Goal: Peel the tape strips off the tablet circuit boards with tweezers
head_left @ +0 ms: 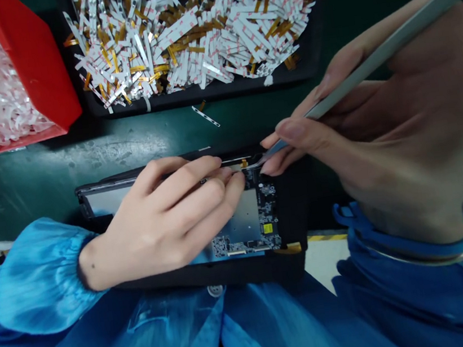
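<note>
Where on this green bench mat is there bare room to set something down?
Bare green mat lies between the black tray of flex strips and the open device, left of a stray strip, below the red bin. Crowded: around the device, under the left hand and the right hand's tweezers.

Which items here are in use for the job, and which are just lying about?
In use: left hand pressing on a device's circuit board; right hand with steel tweezers at an amber flex tab.

Lying about: black tray of flex strips; red bin of white shreds; loose strip on the green bench.
</note>
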Demonstrator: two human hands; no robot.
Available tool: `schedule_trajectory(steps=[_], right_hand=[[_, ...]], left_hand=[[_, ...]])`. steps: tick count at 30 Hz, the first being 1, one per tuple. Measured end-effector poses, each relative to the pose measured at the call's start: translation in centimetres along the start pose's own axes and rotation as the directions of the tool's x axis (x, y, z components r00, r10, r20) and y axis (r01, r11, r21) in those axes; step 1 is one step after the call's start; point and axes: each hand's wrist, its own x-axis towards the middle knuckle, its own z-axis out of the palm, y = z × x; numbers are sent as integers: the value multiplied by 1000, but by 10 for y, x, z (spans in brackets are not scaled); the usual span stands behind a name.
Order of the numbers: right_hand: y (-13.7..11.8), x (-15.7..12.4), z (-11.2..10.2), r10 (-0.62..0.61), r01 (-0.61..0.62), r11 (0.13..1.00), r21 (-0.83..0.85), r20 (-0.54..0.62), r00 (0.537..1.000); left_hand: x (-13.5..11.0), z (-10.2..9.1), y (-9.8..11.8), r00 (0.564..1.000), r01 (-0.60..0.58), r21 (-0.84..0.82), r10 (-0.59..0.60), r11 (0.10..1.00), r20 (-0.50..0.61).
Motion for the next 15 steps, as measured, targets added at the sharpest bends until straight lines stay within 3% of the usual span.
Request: schedule_trajectory(steps=[9, 12, 15], right_hand=[[2, 1, -2, -8, 5, 996, 84, 36, 999], [2, 3, 2, 11, -15, 998, 59, 63, 998], [7, -2, -3, 22, -22, 1000, 6, -15, 1000]], left_hand=[[-1, 2, -1, 1000, 11, 67, -12, 998, 17], [1, 0, -2, 999, -39, 120, 38, 992, 16], [4, -3, -4, 991, -134, 201, 133, 970, 16]])
